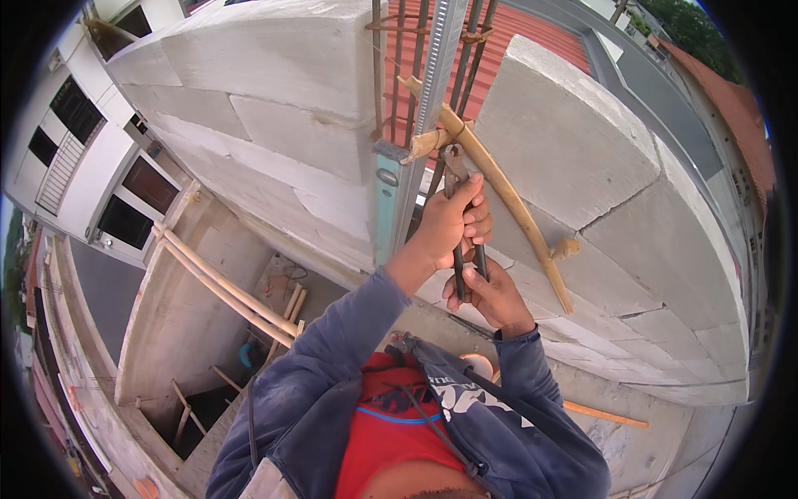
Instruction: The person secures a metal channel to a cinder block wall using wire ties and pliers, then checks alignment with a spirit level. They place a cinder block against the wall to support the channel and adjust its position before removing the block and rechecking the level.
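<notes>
My left hand (453,223) is wrapped round the upper part of a pair of pincers (457,176) with dark handles. Below it, my right hand (496,297) grips the handle ends. The metal jaws point up and touch or nearly touch a short wooden piece (427,145) lying across the rebar; whether they bite on wire I cannot make out. A long wooden stick (509,195) slants down to the right beside the jaws. Just left of them stands an upright perforated metal strip (434,83), with a teal spirit level (386,204) against it.
Block walls rise on the left (291,137) and right (573,150), with vertical rebar (399,75) in the gap. A red corrugated roof (524,46) lies beyond. Wooden poles (224,287) cross a lower opening at left. Another stick (607,414) lies on the floor at right.
</notes>
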`<state>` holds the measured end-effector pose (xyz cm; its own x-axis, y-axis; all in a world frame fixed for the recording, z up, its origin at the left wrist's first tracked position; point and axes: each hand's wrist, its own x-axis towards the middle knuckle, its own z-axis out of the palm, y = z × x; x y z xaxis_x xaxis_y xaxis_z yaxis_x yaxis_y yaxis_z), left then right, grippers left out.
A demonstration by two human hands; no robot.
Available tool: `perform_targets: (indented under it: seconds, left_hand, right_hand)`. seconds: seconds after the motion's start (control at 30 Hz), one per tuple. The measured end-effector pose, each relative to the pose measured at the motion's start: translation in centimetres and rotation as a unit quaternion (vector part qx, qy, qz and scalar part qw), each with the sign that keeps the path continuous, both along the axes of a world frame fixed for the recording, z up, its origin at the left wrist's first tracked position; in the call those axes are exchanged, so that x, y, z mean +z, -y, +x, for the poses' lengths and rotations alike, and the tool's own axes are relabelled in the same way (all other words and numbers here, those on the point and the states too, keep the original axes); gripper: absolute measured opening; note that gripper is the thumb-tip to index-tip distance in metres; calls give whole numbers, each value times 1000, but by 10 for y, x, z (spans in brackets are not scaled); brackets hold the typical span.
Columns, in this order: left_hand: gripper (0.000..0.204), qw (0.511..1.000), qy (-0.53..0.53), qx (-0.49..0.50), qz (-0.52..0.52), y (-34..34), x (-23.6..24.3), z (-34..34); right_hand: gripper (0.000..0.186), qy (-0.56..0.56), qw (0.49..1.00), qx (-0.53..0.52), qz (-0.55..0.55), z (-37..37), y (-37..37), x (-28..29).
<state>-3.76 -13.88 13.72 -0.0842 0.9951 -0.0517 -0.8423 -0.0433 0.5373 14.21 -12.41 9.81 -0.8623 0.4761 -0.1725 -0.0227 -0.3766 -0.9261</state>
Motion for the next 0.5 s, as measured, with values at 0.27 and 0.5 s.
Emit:
perform_targets:
  seconds: [0.27,0.5]
  left_hand:
    - [41,975,-97,164,-116,-16,6,21]
    - [35,967,-202,145,-49,-9,1,18]
  right_hand:
    - [56,239,751,-159,595,-12,30,37]
    - [37,283,786,-153,528,-17,17,30]
